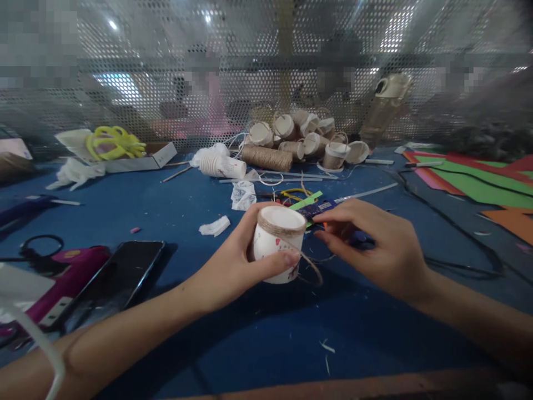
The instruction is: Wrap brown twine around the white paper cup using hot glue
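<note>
My left hand (239, 261) is wrapped round a white paper cup (268, 244) with small red printed marks, its round white end facing up. Brown twine (283, 228) circles the cup just below that top edge, and a loose tail of it curls out at the right side. Just right of the cup hovers my right hand (375, 241), its thumb and forefinger bent but apart, with nothing visible between them. Behind those fingers lie a dark blue packaged item (318, 208) and a light green strip (307, 200), partly hidden.
Twine-wrapped cups (285, 126), a twine roll (266, 158) and stacked paper cups (222, 166) stand at the back. On the left are a phone (120, 278) and a magenta glue gun (75, 278). Coloured sheets (478, 180) and a black cable (449, 228) lie right.
</note>
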Action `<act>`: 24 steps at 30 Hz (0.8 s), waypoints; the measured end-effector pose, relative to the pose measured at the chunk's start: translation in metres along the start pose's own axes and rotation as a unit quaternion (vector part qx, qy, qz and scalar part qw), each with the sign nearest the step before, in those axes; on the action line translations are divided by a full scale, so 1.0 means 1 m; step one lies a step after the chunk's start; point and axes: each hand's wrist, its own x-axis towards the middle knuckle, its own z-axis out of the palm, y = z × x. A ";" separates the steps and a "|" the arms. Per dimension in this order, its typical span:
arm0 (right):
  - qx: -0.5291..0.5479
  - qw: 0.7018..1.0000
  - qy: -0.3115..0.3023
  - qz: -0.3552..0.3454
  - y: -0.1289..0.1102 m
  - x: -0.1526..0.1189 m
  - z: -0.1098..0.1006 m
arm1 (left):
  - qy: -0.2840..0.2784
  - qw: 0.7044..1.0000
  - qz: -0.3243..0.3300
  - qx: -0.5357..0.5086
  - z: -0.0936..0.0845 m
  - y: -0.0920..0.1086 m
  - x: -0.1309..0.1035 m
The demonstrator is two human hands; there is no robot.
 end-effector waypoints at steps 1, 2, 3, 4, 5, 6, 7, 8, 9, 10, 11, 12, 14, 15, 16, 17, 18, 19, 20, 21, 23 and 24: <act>-0.003 1.000 -0.002 -0.005 0.000 0.000 0.001 | -0.004 1.000 -0.002 0.008 0.001 0.000 0.000; -0.006 1.000 -0.003 -0.011 0.000 0.000 0.001 | -0.007 1.000 -0.006 0.015 0.001 0.001 0.000; -0.008 1.000 -0.002 -0.014 0.000 -0.001 0.002 | -0.010 1.000 -0.010 0.021 0.002 0.001 0.000; -0.010 1.000 -0.001 -0.015 -0.001 -0.001 0.002 | -0.013 0.999 -0.015 0.026 0.003 0.002 0.000; -0.011 1.000 0.002 -0.015 -0.001 -0.001 0.002 | -0.018 0.999 -0.019 0.030 0.004 0.003 0.000; -0.013 1.000 0.004 -0.016 -0.002 -0.001 0.003 | -0.024 0.999 -0.021 0.031 0.004 0.003 0.001; -0.014 1.000 0.005 -0.017 -0.003 -0.001 0.003 | -0.030 0.999 -0.023 0.030 0.005 0.003 0.001; -0.013 1.000 0.005 -0.018 -0.005 -0.001 0.003 | -0.034 0.999 -0.023 0.029 0.005 0.003 0.001; -0.014 1.000 0.003 -0.018 -0.006 -0.001 0.003 | -0.036 0.999 -0.024 0.028 0.005 0.002 0.001; -0.014 1.000 0.001 -0.017 -0.007 -0.001 0.003 | -0.036 0.999 -0.023 0.027 0.005 0.002 0.001; -0.015 1.000 0.000 -0.014 -0.006 -0.001 0.003 | -0.035 0.999 -0.023 0.026 0.005 0.001 0.001; -0.017 1.000 -0.001 -0.007 -0.005 -0.001 0.002 | -0.034 0.999 -0.023 0.023 0.004 0.000 0.000; -0.029 1.000 -0.002 0.013 0.000 0.000 0.002 | -0.039 0.999 -0.020 0.010 0.003 0.000 -0.001; -0.038 0.999 -0.005 0.026 0.003 0.000 0.002 | -0.045 0.999 -0.019 0.000 0.003 0.000 -0.002; -0.047 0.998 -0.010 0.044 0.008 0.001 0.001 | -0.052 0.998 -0.019 -0.010 0.002 0.001 -0.002; -0.055 0.996 -0.017 0.062 0.012 0.002 0.000 | -0.059 0.998 -0.020 -0.019 0.002 0.002 -0.003; -0.060 0.994 -0.027 0.083 0.016 0.003 0.000 | -0.063 0.997 -0.020 -0.025 0.002 0.002 -0.003; -0.064 0.992 -0.036 0.099 0.019 0.004 -0.001 | -0.065 0.997 -0.019 -0.028 0.002 0.003 -0.003; -0.067 0.990 -0.045 0.111 0.021 0.004 -0.002 | -0.062 0.997 -0.017 -0.029 0.002 0.004 -0.003; -0.069 0.989 -0.052 0.118 0.021 0.005 -0.002 | -0.055 0.998 -0.014 -0.028 0.002 0.004 -0.003; -0.060 0.990 -0.053 0.113 0.019 0.005 -0.003 | -0.037 0.999 -0.011 -0.022 0.002 0.004 -0.002; -0.048 0.992 -0.053 0.108 0.016 0.004 -0.003 | -0.028 0.999 -0.009 -0.020 0.002 0.003 -0.002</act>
